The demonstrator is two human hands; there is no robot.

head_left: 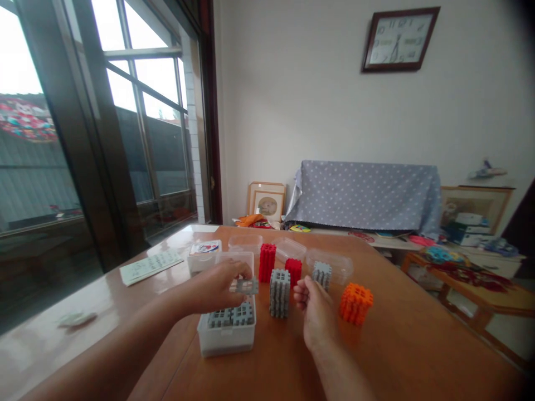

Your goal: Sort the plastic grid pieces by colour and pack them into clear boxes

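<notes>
My left hand (223, 287) is closed on a grey notched plastic tile (247, 286), held over a white plastic box (228, 341). Grey tiles (231, 313) with square window openings lie inside that box. To its right stands a tall stack of grey tiles (280, 293). Just right of this stack is my right hand (315, 303), its fingers curled in; whether anything is in them is hidden. Two red tile stacks (267, 263) stand behind the grey one. A shorter grey stack (322, 274) is partly behind my right hand, and an orange stack (356, 303) stands further right.
Clear plastic lids or trays (330, 264) lie along the back of the brown table (401, 345). A second white box (204, 252) holds a printed card. Left of it lies a written sheet (151, 267), and a small crumpled packet (76, 319) is near the left edge.
</notes>
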